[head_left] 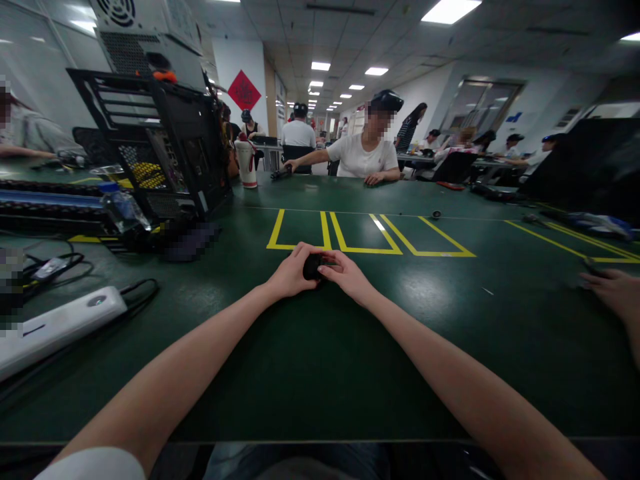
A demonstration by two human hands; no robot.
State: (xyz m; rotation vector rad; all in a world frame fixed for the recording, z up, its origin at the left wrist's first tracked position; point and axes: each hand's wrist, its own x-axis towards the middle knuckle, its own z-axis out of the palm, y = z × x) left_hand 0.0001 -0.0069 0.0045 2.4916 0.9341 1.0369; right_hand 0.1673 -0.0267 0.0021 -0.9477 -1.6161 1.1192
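Between my two hands, just above or on the green table (320, 360), is a small rounded black object (313, 267) whose kind I cannot make out. My left hand (293, 272) curves around its left side, thumb below and fingers over the top. From the right, my right hand (345, 272) reaches it with thumb and fingertips closed on its edge. The fingers cover much of the object. Beyond the hands, yellow tape (335, 251) marks out several open-ended boxes on the table.
At left stand a black open computer case (170, 140), a plastic bottle (120, 207) and a white power strip (65, 327) with cables. A white cup (247, 163) is farther back. A person in white (367, 150) sits opposite. Another person's hand (613, 290) rests at right.
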